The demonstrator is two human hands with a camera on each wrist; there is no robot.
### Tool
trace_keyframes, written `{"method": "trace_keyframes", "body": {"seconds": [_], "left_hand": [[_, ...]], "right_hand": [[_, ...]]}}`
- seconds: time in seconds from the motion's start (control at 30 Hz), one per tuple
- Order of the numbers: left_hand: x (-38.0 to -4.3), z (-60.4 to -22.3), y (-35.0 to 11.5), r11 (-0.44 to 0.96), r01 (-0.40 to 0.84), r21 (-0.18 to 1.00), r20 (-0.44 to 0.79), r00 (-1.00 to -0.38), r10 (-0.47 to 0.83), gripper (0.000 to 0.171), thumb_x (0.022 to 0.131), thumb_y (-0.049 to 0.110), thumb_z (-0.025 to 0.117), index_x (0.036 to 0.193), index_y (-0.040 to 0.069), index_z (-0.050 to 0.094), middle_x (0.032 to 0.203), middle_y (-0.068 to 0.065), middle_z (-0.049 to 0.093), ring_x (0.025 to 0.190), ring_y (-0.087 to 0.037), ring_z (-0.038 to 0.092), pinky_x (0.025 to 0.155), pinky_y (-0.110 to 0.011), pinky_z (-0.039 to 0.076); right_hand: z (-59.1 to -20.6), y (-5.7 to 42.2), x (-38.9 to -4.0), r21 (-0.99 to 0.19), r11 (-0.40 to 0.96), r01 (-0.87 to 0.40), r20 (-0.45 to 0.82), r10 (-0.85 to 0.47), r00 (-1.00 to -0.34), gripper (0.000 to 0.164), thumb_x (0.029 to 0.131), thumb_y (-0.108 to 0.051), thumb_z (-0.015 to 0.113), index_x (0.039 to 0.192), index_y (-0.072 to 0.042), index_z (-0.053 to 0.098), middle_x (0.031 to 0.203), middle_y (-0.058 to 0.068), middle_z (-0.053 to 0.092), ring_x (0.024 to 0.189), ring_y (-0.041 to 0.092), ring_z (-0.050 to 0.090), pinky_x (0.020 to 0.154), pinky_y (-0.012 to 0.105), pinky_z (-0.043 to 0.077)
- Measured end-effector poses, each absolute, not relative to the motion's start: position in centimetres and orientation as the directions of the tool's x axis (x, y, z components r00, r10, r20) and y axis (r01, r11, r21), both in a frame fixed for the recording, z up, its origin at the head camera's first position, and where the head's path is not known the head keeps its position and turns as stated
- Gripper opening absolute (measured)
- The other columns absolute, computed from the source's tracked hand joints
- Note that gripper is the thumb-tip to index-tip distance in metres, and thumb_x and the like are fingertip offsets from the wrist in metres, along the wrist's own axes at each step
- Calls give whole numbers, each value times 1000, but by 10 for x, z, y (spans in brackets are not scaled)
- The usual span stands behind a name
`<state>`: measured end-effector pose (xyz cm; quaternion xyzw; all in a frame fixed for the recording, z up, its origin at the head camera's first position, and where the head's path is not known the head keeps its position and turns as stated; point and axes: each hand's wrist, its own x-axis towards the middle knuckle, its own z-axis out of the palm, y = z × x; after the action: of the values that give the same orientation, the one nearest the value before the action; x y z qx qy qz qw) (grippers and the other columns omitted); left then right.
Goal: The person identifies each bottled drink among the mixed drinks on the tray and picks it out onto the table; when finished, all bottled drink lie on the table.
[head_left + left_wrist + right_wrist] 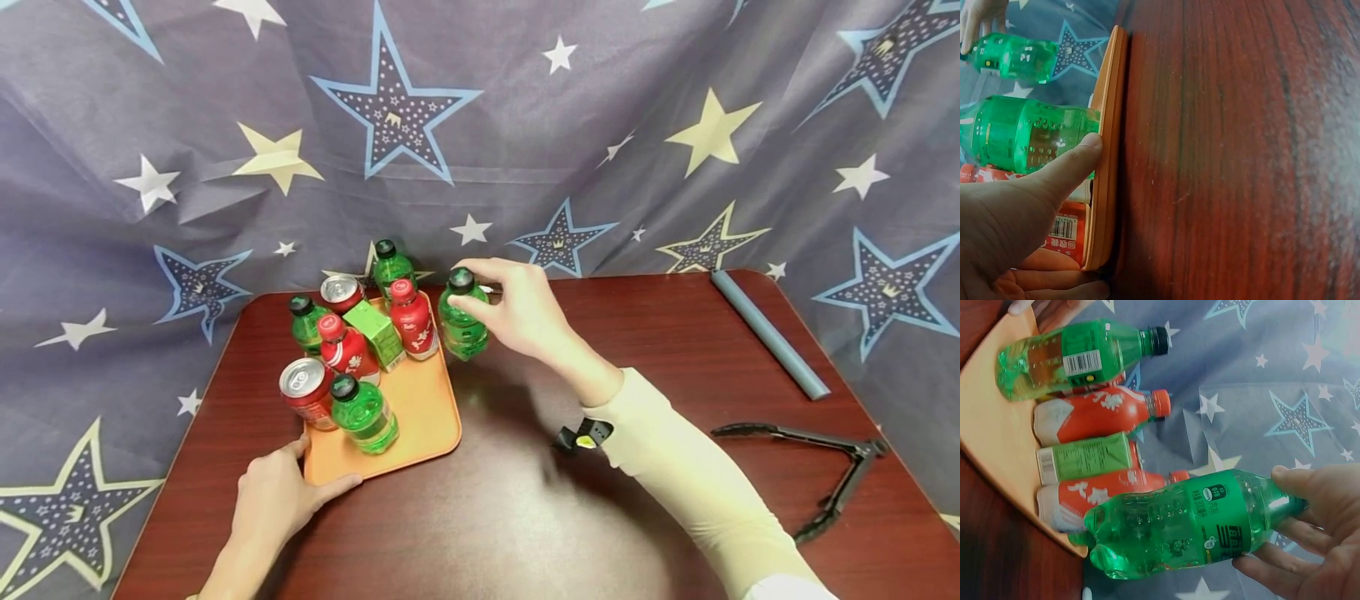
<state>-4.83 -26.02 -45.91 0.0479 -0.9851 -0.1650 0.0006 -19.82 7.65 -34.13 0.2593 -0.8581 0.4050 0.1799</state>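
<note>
My right hand grips a green plastic bottle near its black cap. In the head view it hangs beside the right edge of an orange tray. My left hand holds the tray's near left corner, its thumb along the rim. On the tray, another green bottle stands near the front with a red can to its left. Behind them are two red bottles, a green carton, a second red can and more green bottles.
The brown table carries a grey-blue tube at the far right and a black hinged tool nearer. A star-patterned cloth hangs behind the table. A black strap device is at my right wrist.
</note>
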Motion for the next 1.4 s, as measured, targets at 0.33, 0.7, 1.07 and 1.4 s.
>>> {"method": "trace_keyframes", "body": {"seconds": [0.33,0.7,1.07,1.4], "left_hand": [[-48,-459,-260,939,-107,326,-34,-994,-101,102,65,79,87,126,-1,71,102,-29,76,85,-47,72,71,-63,55],[-48,-460,-261,939,-108,325,-35,-994,-102,102,64,79,87,126,0,72,102,-28,76,85,-46,72,72,-64,55],[-49,-460,-262,942,-102,320,-38,-995,-95,97,64,79,88,119,1,72,92,-24,76,80,-42,72,70,-62,55],[-50,-458,-260,941,-92,324,-28,-996,-87,94,64,76,89,116,0,73,87,-22,75,77,-40,71,67,-60,55]], "right_hand": [[-343,114,-202,-638,564,-525,495,-223,-840,31,87,-21,90,116,-14,81,103,3,82,89,16,77,79,33,63],[-341,149,-206,-617,632,-469,481,-168,-860,37,88,-23,90,122,-14,80,109,6,82,99,23,79,83,40,62],[-350,180,-208,-586,689,-427,478,-133,-869,41,89,-23,88,127,-11,78,109,9,83,97,26,80,79,43,58],[-350,204,-213,-569,720,-398,478,-105,-872,40,91,-26,86,127,-10,78,108,11,83,95,31,81,72,26,49]]}}
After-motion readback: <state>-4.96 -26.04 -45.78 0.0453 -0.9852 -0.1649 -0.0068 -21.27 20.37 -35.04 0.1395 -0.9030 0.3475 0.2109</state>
